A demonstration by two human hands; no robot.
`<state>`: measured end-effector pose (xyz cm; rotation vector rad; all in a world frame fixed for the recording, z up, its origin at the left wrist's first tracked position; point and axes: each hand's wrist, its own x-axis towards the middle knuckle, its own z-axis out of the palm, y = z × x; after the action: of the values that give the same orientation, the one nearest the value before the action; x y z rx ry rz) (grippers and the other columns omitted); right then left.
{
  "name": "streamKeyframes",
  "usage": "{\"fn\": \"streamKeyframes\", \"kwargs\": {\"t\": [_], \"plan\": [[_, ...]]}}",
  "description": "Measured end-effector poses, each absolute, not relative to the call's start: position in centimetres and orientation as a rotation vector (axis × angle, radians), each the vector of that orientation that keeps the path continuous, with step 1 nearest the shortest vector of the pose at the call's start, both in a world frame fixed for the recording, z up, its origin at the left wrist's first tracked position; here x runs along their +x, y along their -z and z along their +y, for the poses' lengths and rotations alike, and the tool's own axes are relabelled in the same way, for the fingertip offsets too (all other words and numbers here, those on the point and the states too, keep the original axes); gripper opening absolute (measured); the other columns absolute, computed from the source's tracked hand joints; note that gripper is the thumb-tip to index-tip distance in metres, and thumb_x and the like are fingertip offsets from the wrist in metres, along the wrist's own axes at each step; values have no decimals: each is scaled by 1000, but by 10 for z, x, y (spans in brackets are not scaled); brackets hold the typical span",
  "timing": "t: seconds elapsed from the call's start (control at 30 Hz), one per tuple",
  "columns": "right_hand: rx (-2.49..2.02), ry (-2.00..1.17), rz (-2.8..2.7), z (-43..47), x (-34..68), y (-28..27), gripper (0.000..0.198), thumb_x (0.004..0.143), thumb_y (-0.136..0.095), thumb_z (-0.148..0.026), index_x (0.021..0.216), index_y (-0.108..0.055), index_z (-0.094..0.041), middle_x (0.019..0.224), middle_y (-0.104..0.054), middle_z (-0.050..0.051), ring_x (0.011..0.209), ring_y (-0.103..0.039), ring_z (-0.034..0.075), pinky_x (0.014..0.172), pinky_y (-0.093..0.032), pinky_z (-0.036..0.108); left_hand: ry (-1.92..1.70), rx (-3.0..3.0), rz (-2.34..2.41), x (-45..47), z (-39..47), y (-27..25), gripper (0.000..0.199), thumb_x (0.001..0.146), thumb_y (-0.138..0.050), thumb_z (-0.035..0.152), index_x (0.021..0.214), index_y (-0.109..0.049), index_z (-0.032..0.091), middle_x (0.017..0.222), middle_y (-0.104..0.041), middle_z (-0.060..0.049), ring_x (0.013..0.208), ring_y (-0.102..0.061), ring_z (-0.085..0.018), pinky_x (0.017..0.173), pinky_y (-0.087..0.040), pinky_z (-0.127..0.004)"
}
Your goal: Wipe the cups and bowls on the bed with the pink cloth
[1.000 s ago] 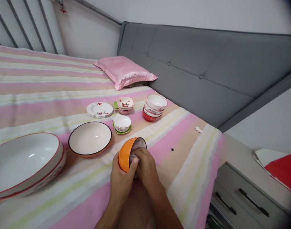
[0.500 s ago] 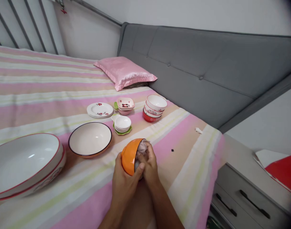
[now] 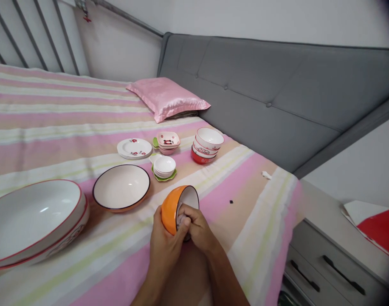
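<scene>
Far to the left of the orange bowl [image 3: 170, 208], two big nested bowls [image 3: 32, 225] with red rims sit on the striped sheet [image 3: 95, 278]. Nearer to its left is a dark-rimmed dish [image 3: 122, 187]. Behind that bowl and to its left lies a stack of flowered plates [image 3: 134, 148]. The left hand [image 3: 165, 238] is under the orange bowl's left side, its fingers wrapped round the outside and its thumb near the rim. Just behind the bowl are small white saucers [image 3: 164, 165], then pink dishes [image 3: 168, 140], and well beyond, a pink pillow [image 3: 167, 97]. The orange bowl itself is held tilted above the sheet, its mouth facing right. The right hand [image 3: 199, 229] reaches into it, fingers bunched on a pale cloth [image 3: 181, 218]; the fingertips are partly hidden. Behind the bowl to its right stand stacked bowls [image 3: 209, 136]; farther right of it is a cabinet [image 3: 325, 265].
</scene>
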<state>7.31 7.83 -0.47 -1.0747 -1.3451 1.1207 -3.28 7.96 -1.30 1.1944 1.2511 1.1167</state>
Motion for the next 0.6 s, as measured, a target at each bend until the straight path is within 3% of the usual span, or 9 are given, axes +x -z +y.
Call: {"fn": "streamKeyframes", "kwargs": {"t": [0.17,0.4,0.5,0.6], "plan": [[-1220,-841,-1636,75,69,-2,24,86,-42,-22,66,-54,-21,72,-55,0,73,-50,15,74,-40,28,-1171,1187,1256,-33,83,14,56,73,-62,50,114,-46,15,111,-60,-13,105,-58,-27,93,-45,-43],[-1499,-447,-1786,71,67,0,20,87,-48,-21,88,-68,-23,92,-67,4,93,-54,22,91,-32,38,-1174,1137,1276,-33,84,13,56,71,-63,49,113,-47,14,113,-61,-15,105,-60,-28,91,-46,-43],[-1539,-389,-1667,73,69,5,19,83,-53,-24,95,-68,-24,102,-67,5,97,-53,23,89,-34,37,-1166,1140,1295,-33,85,12,62,69,-64,51,115,-48,14,115,-60,-15,106,-59,-29,92,-46,-42],[-1540,-433,-1322,77,73,10,23,82,-49,-24,100,-63,-21,98,-66,6,92,-56,22,82,-39,33,-1139,1137,1351,-33,84,10,68,65,-66,55,115,-50,13,114,-60,-14,106,-58,-30,92,-45,-43]]}}
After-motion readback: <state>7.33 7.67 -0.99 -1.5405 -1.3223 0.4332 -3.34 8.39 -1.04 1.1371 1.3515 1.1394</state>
